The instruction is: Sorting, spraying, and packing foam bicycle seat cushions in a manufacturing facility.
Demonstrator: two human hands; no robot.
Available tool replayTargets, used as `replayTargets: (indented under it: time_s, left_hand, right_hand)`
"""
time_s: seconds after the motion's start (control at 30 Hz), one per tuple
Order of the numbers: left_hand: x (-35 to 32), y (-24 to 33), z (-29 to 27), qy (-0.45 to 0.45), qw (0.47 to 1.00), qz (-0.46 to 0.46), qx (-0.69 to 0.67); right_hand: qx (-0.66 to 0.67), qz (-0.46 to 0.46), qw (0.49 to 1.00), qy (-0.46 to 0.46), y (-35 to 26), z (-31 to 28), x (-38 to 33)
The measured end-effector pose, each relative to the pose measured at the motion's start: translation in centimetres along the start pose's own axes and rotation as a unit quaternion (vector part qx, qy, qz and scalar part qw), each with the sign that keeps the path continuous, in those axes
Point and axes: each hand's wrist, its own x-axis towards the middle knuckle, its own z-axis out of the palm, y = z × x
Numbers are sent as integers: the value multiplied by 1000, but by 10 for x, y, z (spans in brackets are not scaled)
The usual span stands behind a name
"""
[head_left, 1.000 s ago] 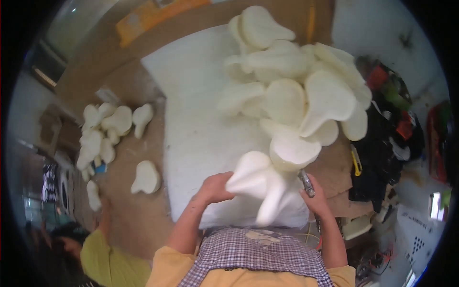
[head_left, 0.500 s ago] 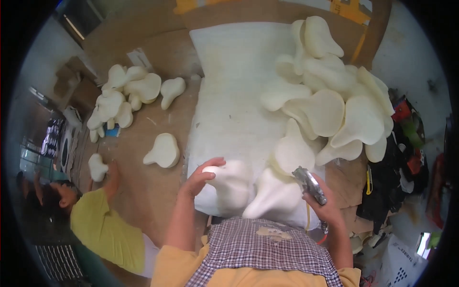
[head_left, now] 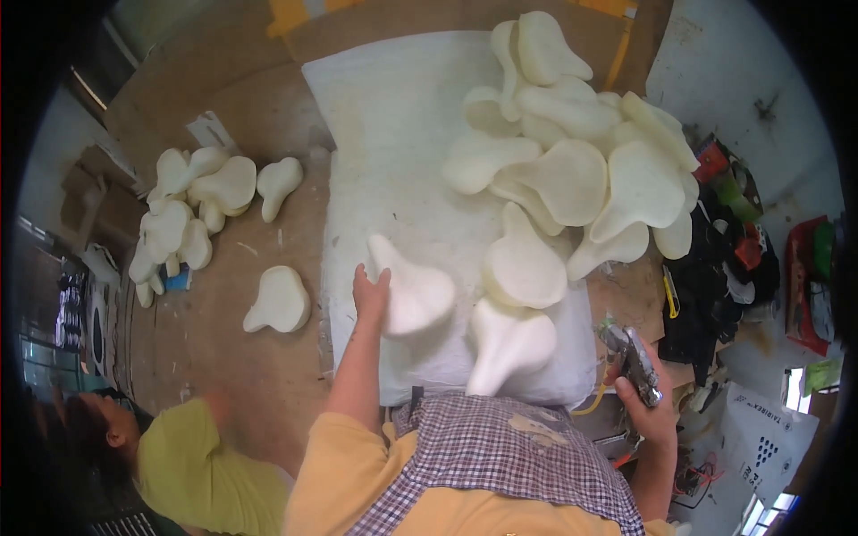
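Observation:
My left hand (head_left: 370,299) is at the left edge of a white foam bicycle-seat pad (head_left: 418,293), fingers apart, thumb near the pad's narrow end. Whether it touches the pad is hard to tell. The pad's narrow end points away and to the left. In my right hand (head_left: 645,406) is a grey metal spray gun (head_left: 633,364), held off to the right of the white-covered work surface (head_left: 393,134). Between my hands, a second seat pad (head_left: 514,342) has its narrow end toward me. Another pad (head_left: 525,261) lies just beyond, against it.
Many cream seat pads (head_left: 576,183) are heaped at the far right. A smaller heap (head_left: 167,228) and a single pad (head_left: 279,299) lie on the brown board at left. A co-worker in a yellow-green shirt (head_left: 201,464) leans in at lower left. A yellow cutter (head_left: 671,293) hangs at right.
The pad by my left hand has turned, its narrow end now pointing away. My right hand has drawn the spray gun right, away from the pads. The whole view has shifted.

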Motion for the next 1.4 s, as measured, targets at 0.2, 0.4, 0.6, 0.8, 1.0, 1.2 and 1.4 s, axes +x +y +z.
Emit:
replayTargets:
  time_s: [0.2,0.4,0.6,0.8,1.0,1.2,1.4]
  left_hand:
    - [-84,43,9,-118,914,272,276]
    - [-87,37,45,-153,852,301,401]
    - [-32,52,-2,-11,977,212,-10]
    - [-27,-11,-115,-72,996,-24,38]
    - [-74,-11,-83,-27,937,-126,-325]
    - [-86,-22,-51,-41,930,-161,-328]
    - [-94,-45,-50,-56,926,-211,-308]
  right_hand:
    - [-41,11,999,21,5,2,-13]
    - [-40,27,998,-39,5,22,0]
    - [-47,11,997,-54,-11,17,-4]
    - [16,-2,992,-122,-12,16,-4]
    - [22,8,979,-205,-30,22,0]
    - [-40,-40,970,-235,-39,31,16]
    - [66,-28,986,-148,-46,34,19]
